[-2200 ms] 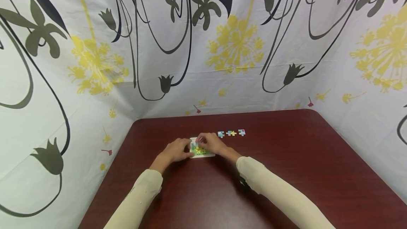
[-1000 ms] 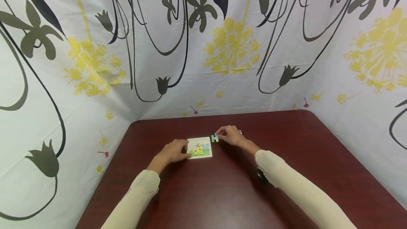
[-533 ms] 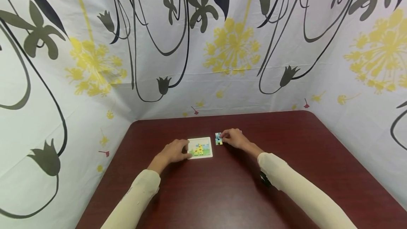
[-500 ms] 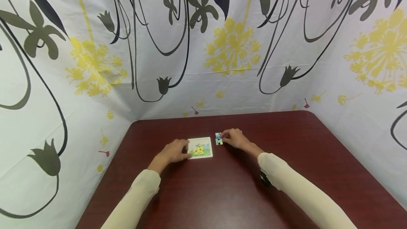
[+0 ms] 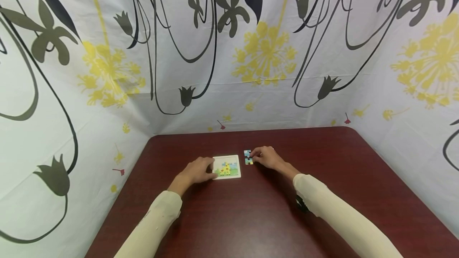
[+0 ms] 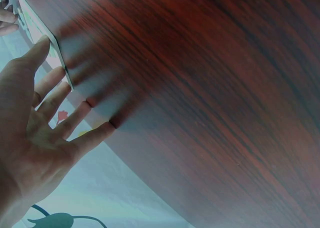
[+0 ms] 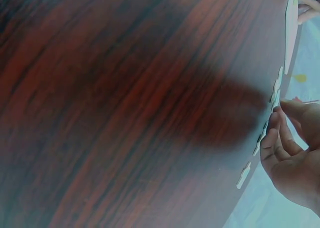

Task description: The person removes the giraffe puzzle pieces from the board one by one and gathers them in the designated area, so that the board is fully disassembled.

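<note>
Fingers of the right hand (image 5: 267,157) close together at jigsaw pieces (image 5: 248,161), cannot tell if pinching, left hand (image 5: 196,169) with fingers spread, touching the giraffe puzzle (image 5: 227,168) mid-frame, red-brown table (image 5: 236,218) below, flowery white cloth (image 5: 229,94) up top

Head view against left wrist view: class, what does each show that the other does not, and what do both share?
Only the head view shows the cream sleeves and a recognisable giraffe picture. Only the left wrist view shows the left hand from its palm side. Both share that hand, the puzzle board, the right hand, the table and the patterned cloth.
</note>
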Tool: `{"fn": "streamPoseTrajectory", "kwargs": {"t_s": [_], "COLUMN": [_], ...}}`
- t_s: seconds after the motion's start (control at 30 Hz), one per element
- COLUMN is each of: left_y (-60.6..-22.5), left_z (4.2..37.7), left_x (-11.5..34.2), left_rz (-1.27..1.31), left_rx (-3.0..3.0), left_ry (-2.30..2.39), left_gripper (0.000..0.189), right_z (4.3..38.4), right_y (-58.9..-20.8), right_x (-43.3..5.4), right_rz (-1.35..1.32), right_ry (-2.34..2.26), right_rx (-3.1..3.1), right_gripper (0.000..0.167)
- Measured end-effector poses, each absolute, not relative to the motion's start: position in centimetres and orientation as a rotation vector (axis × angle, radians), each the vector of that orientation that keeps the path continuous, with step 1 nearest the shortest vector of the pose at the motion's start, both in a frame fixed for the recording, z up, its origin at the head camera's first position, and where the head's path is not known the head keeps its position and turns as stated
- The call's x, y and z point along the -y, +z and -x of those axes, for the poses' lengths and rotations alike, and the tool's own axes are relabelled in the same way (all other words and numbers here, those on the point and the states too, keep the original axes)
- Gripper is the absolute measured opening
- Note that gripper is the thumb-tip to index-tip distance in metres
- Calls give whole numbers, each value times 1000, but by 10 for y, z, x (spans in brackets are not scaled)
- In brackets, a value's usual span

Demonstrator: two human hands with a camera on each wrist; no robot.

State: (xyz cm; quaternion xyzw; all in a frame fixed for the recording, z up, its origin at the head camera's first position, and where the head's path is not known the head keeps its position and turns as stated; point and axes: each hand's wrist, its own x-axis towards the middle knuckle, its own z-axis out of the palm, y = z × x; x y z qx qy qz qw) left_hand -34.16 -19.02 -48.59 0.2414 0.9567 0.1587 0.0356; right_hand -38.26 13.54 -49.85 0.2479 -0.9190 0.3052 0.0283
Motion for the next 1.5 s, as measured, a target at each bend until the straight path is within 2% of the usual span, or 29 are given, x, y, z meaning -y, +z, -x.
{"fn": "streamPoseTrajectory", "kwargs": {"t_s": [1.1, 1.37, 1.5], "left_y": [-488, -489, -487], "left_z": [346, 345, 344], "left_x": [190, 191, 191], "left_rz": [-713, -657, -652], "left_rx": [-2931, -2936, -2943], "left_ry": [466, 448, 453], "left_gripper": [28, 42, 43], "right_z": [379, 380, 379], "right_y": [-498, -501, -498], "right_x": [-57, -42, -40], "right_rz": [-944, -1028, -1036], "right_ry": [997, 873, 834], "right_rx": [2832, 2888, 2920], "right_gripper": [18, 29, 31]}}
